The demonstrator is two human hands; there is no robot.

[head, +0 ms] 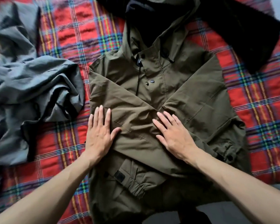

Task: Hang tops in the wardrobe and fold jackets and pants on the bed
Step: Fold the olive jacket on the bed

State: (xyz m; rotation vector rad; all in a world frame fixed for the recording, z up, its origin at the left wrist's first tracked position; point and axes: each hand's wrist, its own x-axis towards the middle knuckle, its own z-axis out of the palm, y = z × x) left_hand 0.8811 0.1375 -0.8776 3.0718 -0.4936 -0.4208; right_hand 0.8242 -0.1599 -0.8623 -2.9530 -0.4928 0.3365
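Olive jacket (176,88) lies flat at bed centre on red plaid blanket (68,29), sleeves crossed over chest. Left hand (100,135) flat, fingers straight, overlapping jacket's left edge. Right hand (173,133) flat on crossed sleeves. Grey garment (31,88) bunched just left; black garment (242,29) upper right. Plaid bare along both sides.

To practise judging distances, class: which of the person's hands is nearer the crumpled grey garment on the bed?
Left. The left hand presses the near edge of the olive jacket, just right of the grey garment; the right hand lies flat further right, mid-jacket.
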